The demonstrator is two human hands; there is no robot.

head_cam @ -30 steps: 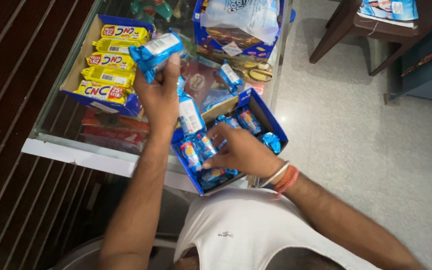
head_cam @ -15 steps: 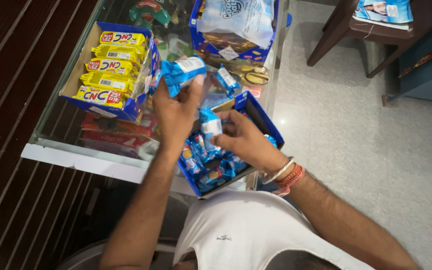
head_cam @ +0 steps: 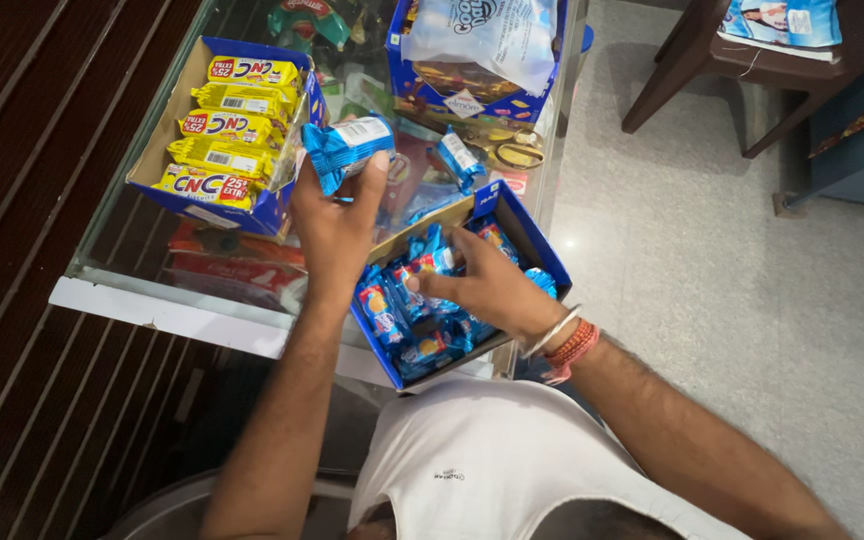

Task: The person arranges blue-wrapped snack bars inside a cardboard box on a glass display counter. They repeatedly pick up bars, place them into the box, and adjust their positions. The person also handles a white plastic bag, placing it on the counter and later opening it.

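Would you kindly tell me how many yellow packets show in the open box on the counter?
5, stacked in a row inside the blue box: packets at and. More may lie hidden beneath.

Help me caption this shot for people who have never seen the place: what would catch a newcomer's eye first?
Probably the left hand raised over the glass counter, holding a blue snack packet. Just below it, the right hand reaches into an open blue box crowded with small blue packets. To the left sits another box stacked with bright yellow packets.
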